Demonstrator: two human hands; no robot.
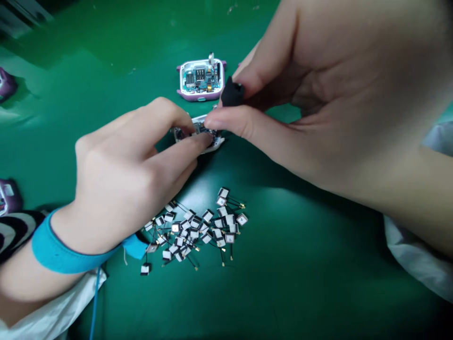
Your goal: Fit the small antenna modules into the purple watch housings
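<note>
My left hand (123,165) is closed on an open watch case (213,145) with a bare circuit board inside, its thumb and fingers pressing on the board and rim. My right hand (325,94) comes in from the upper right, fingers curled around a small black piece (232,93) whose exact kind I cannot make out. The tip of its thumb reaches the case's upper edge. Both hands hide much of this case. Just beyond lies a second open watch case (201,78), purple with a white inner rim, its circuit board showing.
Small square antenna modules (194,232) with short black cables lie in a loose pile nearer me. Parts of purple watch cases (6,85) show at the left edge. A blue wrist strap (71,257) trails a cord (95,302) over the green mat (300,283).
</note>
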